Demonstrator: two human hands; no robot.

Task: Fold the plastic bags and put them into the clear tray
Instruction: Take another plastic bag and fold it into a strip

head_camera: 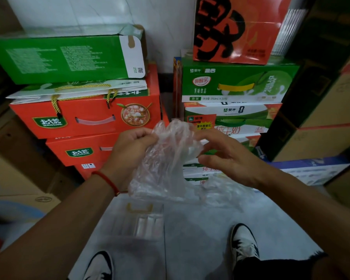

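Note:
A crumpled clear plastic bag (162, 162) hangs in the air in front of me, between both hands. My left hand (129, 150) pinches its upper left edge with curled fingers. My right hand (226, 156) pinches the bag's right side, fingers bent toward it. The clear tray (141, 219) lies on the pale floor below, with folded bags showing faintly inside. More loose clear plastic bags (226, 190) lie on the floor to the right of the tray, under my right forearm.
Red cartons (85, 118) topped by a green box (65, 59) are stacked at the left. Green and white milk cartons (236, 85) stand at the right, brown cardboard boxes (327, 126) farther right. My shoes (245, 243) stand on the floor near the tray.

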